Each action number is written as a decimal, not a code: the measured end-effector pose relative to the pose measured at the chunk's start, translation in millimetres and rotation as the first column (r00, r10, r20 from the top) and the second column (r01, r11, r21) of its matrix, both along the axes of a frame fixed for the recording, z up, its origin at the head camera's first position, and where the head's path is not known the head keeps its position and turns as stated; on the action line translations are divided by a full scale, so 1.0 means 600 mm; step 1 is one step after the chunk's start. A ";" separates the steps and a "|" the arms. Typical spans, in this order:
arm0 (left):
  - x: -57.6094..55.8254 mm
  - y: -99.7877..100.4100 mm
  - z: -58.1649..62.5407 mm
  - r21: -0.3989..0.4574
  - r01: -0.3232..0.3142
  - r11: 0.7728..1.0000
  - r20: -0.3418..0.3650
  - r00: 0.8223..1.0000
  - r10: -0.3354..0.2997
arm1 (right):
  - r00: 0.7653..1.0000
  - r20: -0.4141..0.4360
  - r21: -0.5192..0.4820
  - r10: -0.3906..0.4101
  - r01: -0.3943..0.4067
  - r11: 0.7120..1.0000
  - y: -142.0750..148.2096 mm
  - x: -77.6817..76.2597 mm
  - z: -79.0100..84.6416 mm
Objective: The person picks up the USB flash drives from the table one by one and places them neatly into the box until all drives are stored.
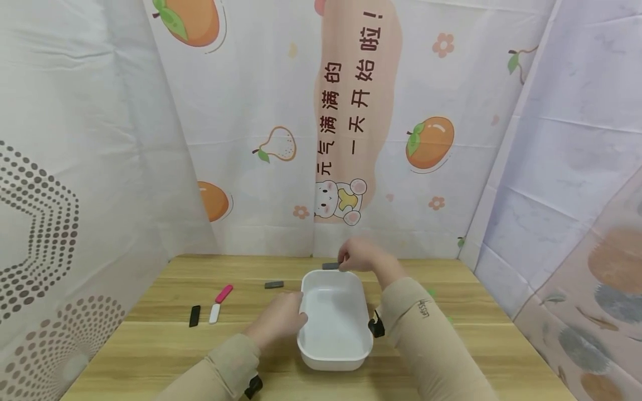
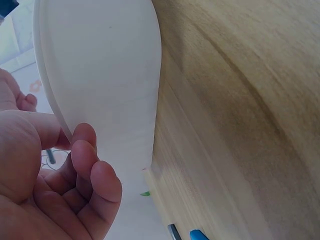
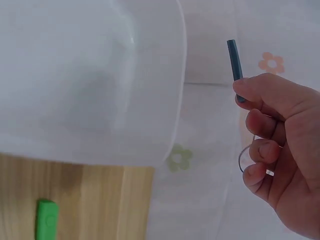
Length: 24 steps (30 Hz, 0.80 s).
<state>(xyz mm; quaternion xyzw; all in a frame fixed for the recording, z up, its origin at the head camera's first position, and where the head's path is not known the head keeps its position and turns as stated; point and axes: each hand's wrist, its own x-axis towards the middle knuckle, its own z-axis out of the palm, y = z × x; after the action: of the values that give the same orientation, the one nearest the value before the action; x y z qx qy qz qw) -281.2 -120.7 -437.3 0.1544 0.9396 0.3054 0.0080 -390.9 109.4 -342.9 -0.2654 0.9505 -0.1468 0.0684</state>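
A white rectangular tub [image 1: 335, 323] with rounded corners stands in the middle of the table, nothing lying in it. My left hand [image 1: 281, 316] holds the tub's left rim, thumb on one side and fingertips against the outer wall [image 2: 115, 75] in the left wrist view. Beyond the tub's far end, my right hand [image 1: 358, 255] pinches a small dark grey bar [image 1: 330, 266] by one end. In the right wrist view the bar [image 3: 233, 57] sticks out from between thumb and index finger, while the other fingers curl toward the palm.
To the left on the wooden table [image 1: 150, 345] lie a grey bar [image 1: 273, 284], a pink one [image 1: 224, 293], a white one [image 1: 214, 313] and a black one [image 1: 195, 316]. A green bar [image 3: 46, 220] lies right of the tub. Printed curtains [image 1: 251, 189] surround the table.
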 end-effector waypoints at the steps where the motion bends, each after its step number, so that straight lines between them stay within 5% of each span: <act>1: 0.000 0.000 0.000 0.000 -0.001 1.000 0.001 1.000 0.001 | 1.000 0.011 -0.003 -0.006 0.006 1.000 -0.004 0.001 -0.004; 24: -0.003 -0.002 -0.002 -0.017 0.002 1.000 -0.019 1.000 -0.002 | 0.994 0.107 -0.032 -0.018 0.021 0.999 -0.045 -0.007 -0.081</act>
<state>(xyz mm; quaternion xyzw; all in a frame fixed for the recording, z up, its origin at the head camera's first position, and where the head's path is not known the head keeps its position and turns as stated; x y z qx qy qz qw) -283.0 -122.0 -438.5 0.1581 0.9420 0.2960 0.0006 -395.0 82.3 -391.3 -0.2489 0.9454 -0.1769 0.1134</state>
